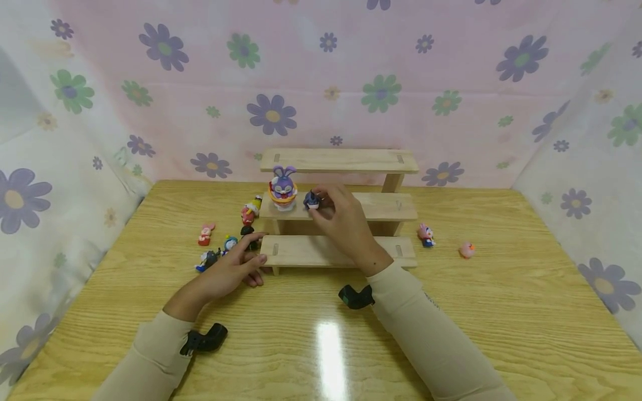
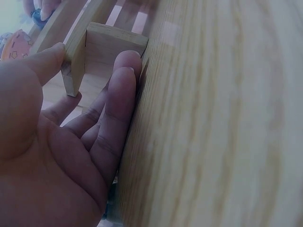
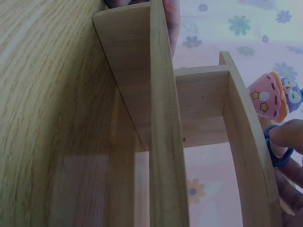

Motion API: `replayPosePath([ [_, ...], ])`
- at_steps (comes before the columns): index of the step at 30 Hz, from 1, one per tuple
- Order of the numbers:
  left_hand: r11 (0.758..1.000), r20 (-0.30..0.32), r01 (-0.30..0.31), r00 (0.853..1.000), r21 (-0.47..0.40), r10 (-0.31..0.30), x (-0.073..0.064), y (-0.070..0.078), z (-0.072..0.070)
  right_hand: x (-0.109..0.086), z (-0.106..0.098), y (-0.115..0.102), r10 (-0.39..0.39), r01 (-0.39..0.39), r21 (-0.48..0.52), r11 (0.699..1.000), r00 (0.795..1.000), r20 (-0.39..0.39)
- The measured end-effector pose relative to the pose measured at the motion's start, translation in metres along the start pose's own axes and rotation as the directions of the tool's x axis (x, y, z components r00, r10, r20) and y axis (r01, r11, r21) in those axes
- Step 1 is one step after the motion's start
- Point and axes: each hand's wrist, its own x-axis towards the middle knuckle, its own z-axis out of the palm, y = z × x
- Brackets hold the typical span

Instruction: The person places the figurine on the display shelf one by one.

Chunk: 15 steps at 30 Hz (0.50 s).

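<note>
A three-step wooden shelf stands on the table. My right hand pinches a small dark blue figurine with a pale underside at the middle step. Just left of it on that step stands a purple rabbit figurine in a cup-like base; the right wrist view shows this base as pink with yellow stars. At the lowest step's left end, my left hand grips the board's edge between thumb and forefinger. Its other fingers reach down by the tabletop.
Left of the shelf lie a red-and-yellow figurine, a pink-and-red one, a blue-capped one and a dark one with blue. On the right are a pink-and-blue figurine and a round pink one. Flowered cloth hangs behind.
</note>
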Motion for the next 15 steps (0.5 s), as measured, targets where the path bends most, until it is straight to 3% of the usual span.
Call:
replayPosePath([
  [15, 1.0, 0.0, -0.008, 1.0, -0.001, 0.008, 0.0, 0.0003, 0.0004, -0.0039, -0.0047, 0.0006, -0.037, 0.035, -0.053, 0.998, 0.999, -0.024],
])
